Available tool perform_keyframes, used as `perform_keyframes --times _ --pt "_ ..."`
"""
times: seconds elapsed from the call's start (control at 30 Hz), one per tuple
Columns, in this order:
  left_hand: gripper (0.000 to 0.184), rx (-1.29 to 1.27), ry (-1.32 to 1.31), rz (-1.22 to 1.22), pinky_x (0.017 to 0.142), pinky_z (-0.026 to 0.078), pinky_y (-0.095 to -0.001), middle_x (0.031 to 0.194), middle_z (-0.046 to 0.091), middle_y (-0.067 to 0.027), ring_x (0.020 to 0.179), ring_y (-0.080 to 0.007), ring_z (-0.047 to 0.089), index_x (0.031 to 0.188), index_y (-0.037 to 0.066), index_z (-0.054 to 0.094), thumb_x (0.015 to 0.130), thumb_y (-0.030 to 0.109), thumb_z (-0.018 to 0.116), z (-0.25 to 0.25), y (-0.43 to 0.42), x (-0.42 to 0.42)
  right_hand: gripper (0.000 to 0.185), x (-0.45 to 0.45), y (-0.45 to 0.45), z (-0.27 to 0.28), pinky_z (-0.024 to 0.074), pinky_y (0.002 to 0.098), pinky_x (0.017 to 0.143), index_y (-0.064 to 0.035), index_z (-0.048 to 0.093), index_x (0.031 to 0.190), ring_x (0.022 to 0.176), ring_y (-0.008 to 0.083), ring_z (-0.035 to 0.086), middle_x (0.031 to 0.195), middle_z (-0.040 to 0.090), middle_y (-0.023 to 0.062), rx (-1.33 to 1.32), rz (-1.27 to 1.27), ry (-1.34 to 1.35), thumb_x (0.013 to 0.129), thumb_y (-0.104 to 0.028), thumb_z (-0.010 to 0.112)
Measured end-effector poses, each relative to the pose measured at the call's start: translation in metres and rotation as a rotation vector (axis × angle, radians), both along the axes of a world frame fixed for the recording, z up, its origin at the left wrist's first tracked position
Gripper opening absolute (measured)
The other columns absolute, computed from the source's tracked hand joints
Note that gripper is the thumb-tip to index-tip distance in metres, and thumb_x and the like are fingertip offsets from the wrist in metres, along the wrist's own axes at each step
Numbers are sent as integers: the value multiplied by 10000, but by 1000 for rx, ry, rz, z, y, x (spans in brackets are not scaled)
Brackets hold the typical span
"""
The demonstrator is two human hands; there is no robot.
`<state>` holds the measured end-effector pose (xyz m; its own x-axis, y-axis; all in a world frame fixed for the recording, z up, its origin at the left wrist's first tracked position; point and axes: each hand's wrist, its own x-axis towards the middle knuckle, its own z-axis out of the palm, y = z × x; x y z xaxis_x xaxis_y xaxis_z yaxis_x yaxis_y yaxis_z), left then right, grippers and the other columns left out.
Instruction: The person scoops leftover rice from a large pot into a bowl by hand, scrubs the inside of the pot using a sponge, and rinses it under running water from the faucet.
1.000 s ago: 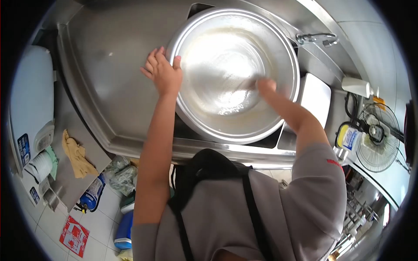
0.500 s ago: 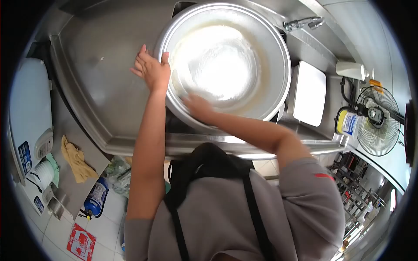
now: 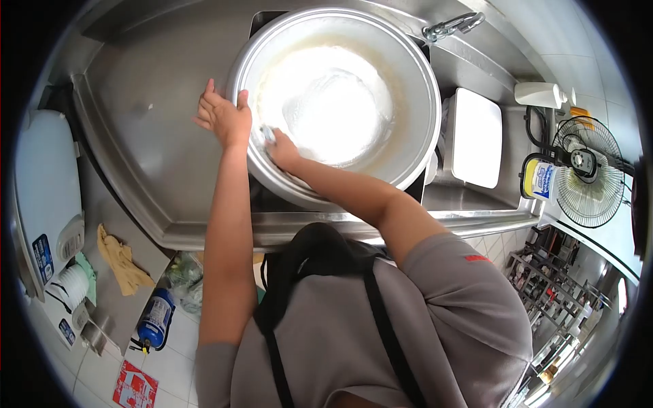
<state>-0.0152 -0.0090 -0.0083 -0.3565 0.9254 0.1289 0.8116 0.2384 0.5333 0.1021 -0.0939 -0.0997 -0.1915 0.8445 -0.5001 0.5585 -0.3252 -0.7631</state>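
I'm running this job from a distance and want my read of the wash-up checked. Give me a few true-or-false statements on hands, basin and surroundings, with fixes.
1. The left hand is at the left rim of the metal basin. True.
2. The right hand is outside the basin. False: the right hand is inside, by the left wall, holding a small pale pad.
3. The faucet is at the basin's far right. True.
4. The tan cloth lies in the basin. False: the tan cloth is on the left-hand counter.
5. The fan is left of the basin. False: the fan is to the right.
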Motion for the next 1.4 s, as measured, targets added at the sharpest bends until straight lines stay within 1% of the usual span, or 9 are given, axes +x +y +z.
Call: perform_keyframes --times 0.3,0.5,0.63,0.77,0.93,1.0,1.13,1.3,1.4 --pt "373 -1 84 -66 1014 26 -574 1252 329 -63 1226 -255 229 1125 245 529 765 255 624 4 -3 -5 174 257 124 -1 453 328 809 -145 663 888 972 223 557 1026 601 73 188 1270 -1161 749 -151 559" --pt "375 33 43 -67 1012 22 -580 1251 328 -50 1231 -249 234 1124 247 532 761 259 626 7 1 -1 136 209 191 -14 484 365 668 -20 623 806 838 272 599 854 613 128 899 792 -1351 749 -79 515" --pt "373 -4 13 -46 1020 15 -572 1254 326 -42 1231 -241 235 1121 250 532 759 258 622 10 -2 -1 203 247 119 0 470 357 748 -52 631 901 901 254 589 939 615 117 108 1161 -1021 796 -121 472" --pt "391 -8 14 -33 1026 10 -565 1255 325 -42 1232 -244 232 1124 263 527 747 258 630 10 -2 -1 251 173 6 10 415 373 867 1 579 946 995 301 526 999 565 175 -68 803 -524 800 -117 412" --pt "389 -7 17 -21 1027 12 -560 1250 332 -41 1228 -248 238 1126 267 527 750 258 629 7 0 -2 74 11 52 -36 460 326 700 -107 539 750 836 213 553 868 565 38 884 933 -634 771 -119 470" --pt "386 -24 13 -19 1031 13 -551 1248 333 -42 1224 -249 243 1126 267 529 753 260 628 9 -4 -4 85 -1 152 -43 487 359 663 -58 546 757 780 252 580 818 574 115 742 416 -520 743 -68 463" --pt "374 -20 -3 -13 1040 21 -527 1241 338 -45 1206 -247 263 1119 261 542 755 255 630 15 1 -5 165 131 241 -34 502 369 661 -65 620 812 800 257 619 846 631 124 506 473 -921 769 -130 475" --pt "378 20 -7 -28 1030 25 -547 1234 333 -59 1194 -251 271 1121 257 543 753 253 630 8 -1 -5 229 259 95 -78 493 372 722 -79 640 929 923 247 598 986 620 114 -55 384 -1069 838 -171 450" --pt "381 23 11 -32 1024 30 -556 1227 332 -67 1194 -258 263 1120 276 543 749 269 633 9 -1 -3 363 182 -12 -18 451 422 807 -105 518 1139 997 283 549 1089 553 142 -38 941 -672 778 -87 496"
